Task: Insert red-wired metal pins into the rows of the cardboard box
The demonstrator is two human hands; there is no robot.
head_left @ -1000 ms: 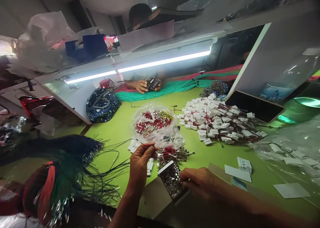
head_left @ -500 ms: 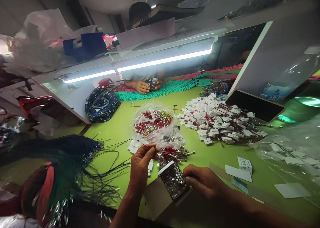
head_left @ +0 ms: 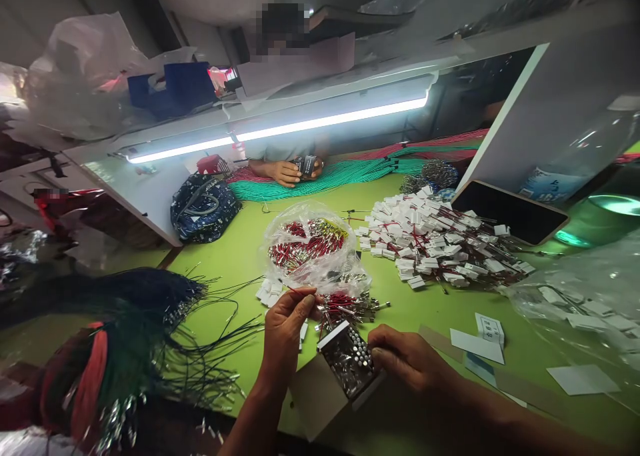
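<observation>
My left hand (head_left: 286, 329) pinches a thin red wire (head_left: 296, 289) between thumb and forefinger, its dark tip pointing up and left. My right hand (head_left: 407, 356) is closed, fingertips at the right side of a small open box (head_left: 334, 334). Whatever those fingertips hold, if anything, is hidden. Inside the box are rows of small round white-topped pieces (head_left: 361, 351) and a dark, shiny part. A pile of short red wires with metal ends (head_left: 345, 307) lies just beyond the box. Behind it sits a clear plastic bag (head_left: 267, 243) of similar red wires.
White-tagged wires (head_left: 430, 243) are heaped at right beside a phone (head_left: 510, 211). Paper cards (head_left: 477, 346) lie right of my hand. Dark cords (head_left: 150, 296) spread at left. Across the table, a co-worker's hands (head_left: 286, 174) hold a dark box under a lamp (head_left: 325, 117).
My right fingertips have shifted slightly along the box's edge. My left hand keeps its pinch on the red wire, and the view has moved a little.
</observation>
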